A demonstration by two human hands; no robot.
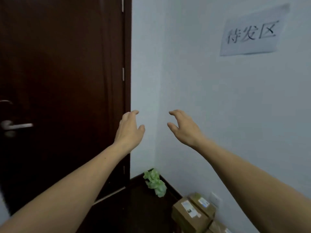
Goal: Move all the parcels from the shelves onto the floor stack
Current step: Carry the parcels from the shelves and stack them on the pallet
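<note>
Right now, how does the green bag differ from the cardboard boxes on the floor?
The green bag is crumpled; the cardboard boxes are brown, squared and stiff. The boxes carry white labels; the bag shows none. The bag sits in the corner by the door; the boxes are piled nearer, along the wall. Both lie at floor level.

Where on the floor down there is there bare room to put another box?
The dark floor between the door and the stacked parcels is bare, in front of the green bundle in the corner. Along the right wall it is crowded: parcels line it down to the picture's edge. The left hand and right hand hold nothing.
</note>
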